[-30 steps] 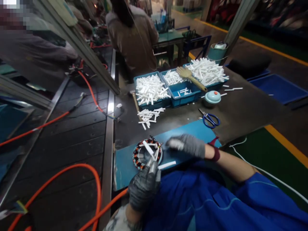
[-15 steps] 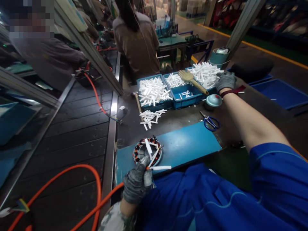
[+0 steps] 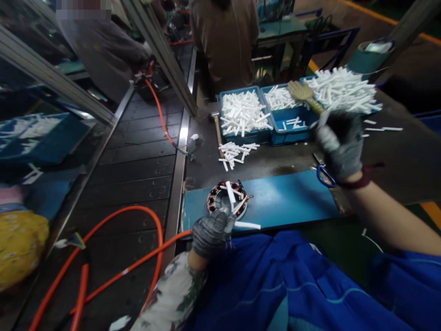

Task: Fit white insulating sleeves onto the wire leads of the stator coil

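Note:
My left hand [image 3: 212, 232], in a grey knit glove, is closed on the wire leads [image 3: 240, 206] of a ring-shaped motor stator [image 3: 214, 198]. White sleeves are on these leads; one sleeve [image 3: 247, 225] points right, and another [image 3: 230, 192] lies across the ring. The stator rests on a blue board [image 3: 285, 195]. My right hand [image 3: 339, 145], also gloved and somewhat blurred, is raised above the table in front of the right bin. Its fingers are curled in, and what they hold is hidden. Blue-handled scissors [image 3: 325, 177] lie just beside it, partly covered.
Blue bins [image 3: 274, 133] of white sleeves stand at the back, with a yellowish brush [image 3: 303, 94] across them. A hammer [image 3: 217, 131] lies beside loose sleeves [image 3: 234, 154]. An orange cable [image 3: 160, 230] loops over the slatted conveyor [image 3: 134, 170]. Co-workers [image 3: 223, 41] are beyond.
My right hand has come back from the right-hand sleeve bin toward me, its fingers now curled. My left hand keeps its hold on the leads. The view has tilted down and shifted left.

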A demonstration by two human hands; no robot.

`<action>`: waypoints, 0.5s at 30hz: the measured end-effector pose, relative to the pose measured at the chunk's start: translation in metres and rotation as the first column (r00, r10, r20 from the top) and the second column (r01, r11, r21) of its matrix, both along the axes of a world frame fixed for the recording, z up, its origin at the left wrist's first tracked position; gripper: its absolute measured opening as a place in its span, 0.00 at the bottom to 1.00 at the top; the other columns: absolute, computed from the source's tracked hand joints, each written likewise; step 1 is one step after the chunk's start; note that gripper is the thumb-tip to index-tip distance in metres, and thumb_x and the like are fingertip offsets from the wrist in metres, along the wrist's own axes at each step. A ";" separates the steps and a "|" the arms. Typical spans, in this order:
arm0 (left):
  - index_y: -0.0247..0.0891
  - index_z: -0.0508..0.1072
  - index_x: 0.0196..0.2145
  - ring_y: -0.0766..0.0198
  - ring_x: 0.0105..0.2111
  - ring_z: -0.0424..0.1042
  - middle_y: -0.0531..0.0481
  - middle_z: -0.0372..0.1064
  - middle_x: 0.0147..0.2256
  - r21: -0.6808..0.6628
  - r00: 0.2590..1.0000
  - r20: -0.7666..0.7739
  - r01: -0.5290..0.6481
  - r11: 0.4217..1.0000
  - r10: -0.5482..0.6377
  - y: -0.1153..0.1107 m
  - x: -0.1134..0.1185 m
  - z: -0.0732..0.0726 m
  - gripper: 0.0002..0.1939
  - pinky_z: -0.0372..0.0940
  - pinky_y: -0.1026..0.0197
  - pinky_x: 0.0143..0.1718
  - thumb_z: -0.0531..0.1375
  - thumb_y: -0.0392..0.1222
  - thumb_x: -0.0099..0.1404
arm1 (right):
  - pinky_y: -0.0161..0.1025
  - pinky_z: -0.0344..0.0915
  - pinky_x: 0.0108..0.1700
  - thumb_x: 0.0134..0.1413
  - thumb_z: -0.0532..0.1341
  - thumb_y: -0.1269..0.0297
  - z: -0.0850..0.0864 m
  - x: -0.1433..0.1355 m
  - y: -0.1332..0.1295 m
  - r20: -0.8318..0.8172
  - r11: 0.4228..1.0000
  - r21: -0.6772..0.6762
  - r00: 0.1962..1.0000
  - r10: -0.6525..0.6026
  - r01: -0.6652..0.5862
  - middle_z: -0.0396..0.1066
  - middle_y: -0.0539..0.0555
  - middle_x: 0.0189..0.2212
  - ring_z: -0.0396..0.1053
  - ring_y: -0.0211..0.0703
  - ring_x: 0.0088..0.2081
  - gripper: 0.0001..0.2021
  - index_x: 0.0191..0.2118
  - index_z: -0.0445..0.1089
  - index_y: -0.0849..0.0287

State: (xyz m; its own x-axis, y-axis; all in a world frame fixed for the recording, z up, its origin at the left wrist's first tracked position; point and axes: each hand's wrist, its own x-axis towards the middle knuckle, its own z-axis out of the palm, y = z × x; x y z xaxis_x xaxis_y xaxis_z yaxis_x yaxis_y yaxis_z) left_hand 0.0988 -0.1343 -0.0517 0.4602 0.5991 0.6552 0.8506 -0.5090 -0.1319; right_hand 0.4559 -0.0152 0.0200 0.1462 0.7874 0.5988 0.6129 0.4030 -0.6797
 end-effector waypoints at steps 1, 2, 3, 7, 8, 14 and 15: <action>0.39 0.77 0.39 0.61 0.22 0.73 0.47 0.79 0.30 -0.008 1.000 -0.019 0.001 1.000 -0.001 0.001 0.000 0.000 0.06 0.61 0.60 0.24 0.61 0.41 0.67 | 0.44 0.71 0.47 0.65 0.61 0.61 -0.003 -0.022 -0.023 -0.012 0.996 -0.039 0.997 0.076 -0.076 0.77 0.59 0.44 0.76 0.45 0.42 0.12 0.51 0.73 0.58; 0.39 0.78 0.39 0.61 0.22 0.72 0.46 0.79 0.30 -0.033 0.999 -0.035 -0.008 0.999 0.006 0.002 0.000 -0.001 0.07 0.59 0.61 0.24 0.61 0.42 0.68 | 0.43 0.72 0.45 0.62 0.64 0.61 -0.007 -0.041 -0.043 0.048 0.977 -0.107 0.981 0.188 -0.182 0.78 0.57 0.40 0.76 0.46 0.40 0.10 0.47 0.75 0.56; 0.39 0.78 0.40 0.61 0.21 0.71 0.45 0.78 0.30 -0.079 0.998 -0.051 -0.025 0.997 0.021 0.002 -0.001 -0.002 0.08 0.58 0.61 0.23 0.60 0.43 0.68 | 0.43 0.72 0.45 0.62 0.63 0.60 -0.011 -0.055 -0.058 0.099 0.943 -0.168 0.947 0.306 -0.287 0.79 0.56 0.38 0.76 0.46 0.39 0.08 0.44 0.77 0.55; 0.39 0.79 0.43 0.60 0.22 0.70 0.43 0.77 0.30 -0.186 0.996 -0.077 -0.065 0.980 0.051 0.002 -0.004 -0.008 0.10 0.56 0.61 0.22 0.60 0.44 0.68 | 0.39 0.73 0.39 0.63 0.61 0.59 -0.033 -0.080 -0.075 0.030 0.833 -0.354 0.885 0.465 -0.425 0.79 0.54 0.34 0.75 0.42 0.33 0.11 0.41 0.79 0.57; 0.40 0.79 0.43 0.60 0.22 0.71 0.43 0.77 0.30 -0.159 0.996 -0.077 -0.050 0.986 0.038 0.002 -0.005 -0.009 0.10 0.56 0.61 0.23 0.61 0.44 0.68 | 0.38 0.73 0.38 0.63 0.61 0.58 -0.038 -0.080 -0.073 -0.009 0.815 -0.387 0.885 0.465 -0.432 0.79 0.54 0.34 0.76 0.41 0.33 0.12 0.42 0.79 0.58; 0.39 0.78 0.47 0.58 0.28 0.73 0.42 0.78 0.34 -0.202 0.999 -0.049 -0.003 0.979 -0.007 0.001 -0.007 -0.016 0.13 0.61 0.61 0.27 0.60 0.46 0.69 | 0.40 0.73 0.45 0.63 0.61 0.53 -0.051 -0.082 -0.068 -0.149 0.714 -0.511 0.867 0.475 -0.479 0.81 0.55 0.41 0.79 0.45 0.41 0.16 0.47 0.79 0.58; 0.39 0.78 0.47 0.58 0.29 0.74 0.41 0.78 0.35 -0.254 0.999 -0.042 -0.021 0.967 0.011 0.000 -0.007 -0.017 0.14 0.62 0.61 0.28 0.60 0.47 0.69 | 0.40 0.73 0.45 0.63 0.62 0.52 -0.050 -0.083 -0.068 -0.148 0.714 -0.506 0.864 0.482 -0.485 0.81 0.55 0.41 0.79 0.46 0.42 0.16 0.47 0.79 0.57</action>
